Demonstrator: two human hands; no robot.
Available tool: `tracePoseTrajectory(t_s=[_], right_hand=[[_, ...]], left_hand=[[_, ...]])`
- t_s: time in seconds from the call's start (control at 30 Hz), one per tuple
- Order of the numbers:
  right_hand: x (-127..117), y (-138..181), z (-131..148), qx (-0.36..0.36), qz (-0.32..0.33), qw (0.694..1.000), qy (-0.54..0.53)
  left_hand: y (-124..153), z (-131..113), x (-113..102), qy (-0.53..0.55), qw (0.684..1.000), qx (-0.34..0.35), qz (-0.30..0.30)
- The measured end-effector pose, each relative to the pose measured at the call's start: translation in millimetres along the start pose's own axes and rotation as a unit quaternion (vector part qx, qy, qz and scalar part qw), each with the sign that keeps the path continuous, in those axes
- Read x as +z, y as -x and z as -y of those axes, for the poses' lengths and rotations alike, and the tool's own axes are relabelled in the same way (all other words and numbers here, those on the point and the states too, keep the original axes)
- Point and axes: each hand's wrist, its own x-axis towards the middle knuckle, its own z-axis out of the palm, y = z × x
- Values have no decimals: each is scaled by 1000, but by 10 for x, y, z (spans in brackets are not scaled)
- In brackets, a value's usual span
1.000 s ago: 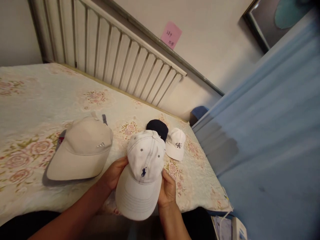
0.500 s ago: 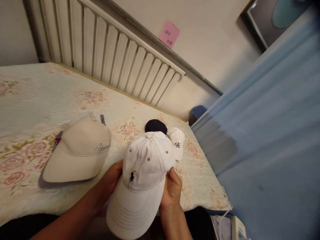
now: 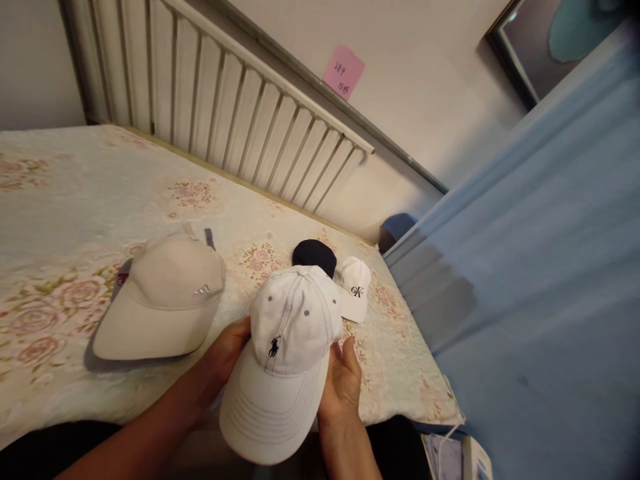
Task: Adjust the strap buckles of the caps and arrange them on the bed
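Note:
I hold a white baseball cap (image 3: 285,347) with a small dark horse-rider logo, brim toward me, above the near edge of the bed. My left hand (image 3: 227,347) grips its left side and my right hand (image 3: 343,383) grips its right side. To the left, a beige cap (image 3: 163,297) lies on top of a grey one on the floral bedspread (image 3: 70,200). Behind the held cap sit a dark navy cap (image 3: 314,253) and a small white cap (image 3: 356,288) with a black logo.
A white slatted radiator (image 3: 240,107) runs along the wall behind the bed, with a pink sticky note (image 3: 343,71) above it. A blue curtain (image 3: 540,267) hangs at the right. Some white items (image 3: 457,457) lie on the floor at lower right.
The white cap has turned in my hands, its logo swinging from facing right of centre toward the left. It also dropped slightly toward me. The other caps have not moved.

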Motion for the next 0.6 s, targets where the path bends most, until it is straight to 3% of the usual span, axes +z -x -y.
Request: tracePoseTrajectory(t_s=[0.23, 0.4, 0.6], right_hand=[[-176, 104, -123, 56, -26, 996, 60], [-290, 310, -188, 51, -13, 986, 158], [-371, 383, -200, 71, -20, 978, 194]], left_hand=[[-51, -28, -91, -14, 999, 41, 1], [-61, -24, -131, -22, 997, 71, 21], [-57, 21, -200, -5, 1000, 0, 30]])
